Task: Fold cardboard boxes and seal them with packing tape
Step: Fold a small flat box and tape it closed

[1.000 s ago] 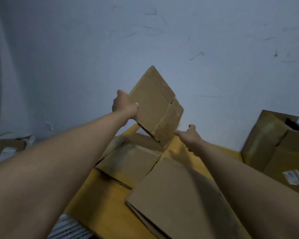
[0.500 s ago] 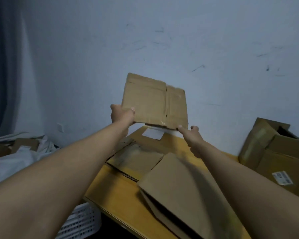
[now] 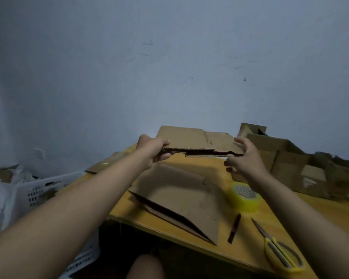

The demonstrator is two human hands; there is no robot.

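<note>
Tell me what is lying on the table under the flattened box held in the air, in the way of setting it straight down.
A bigger flattened box lies on the table right under the held flat box, which the left hand grips and the right hand touches. A tape roll, a knife and scissors lie to the right.

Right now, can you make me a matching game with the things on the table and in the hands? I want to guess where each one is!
Things:
1. flat cardboard box
2. roll of tape
3. scissors
4. white basket

Places:
A. lying at the near right edge of the table
B. held up in the air between the left hand and the right hand
C. beside the table, off its left side
D. sitting on the table below the right hand

Pairs: 1-B, 2-D, 3-A, 4-C
</note>
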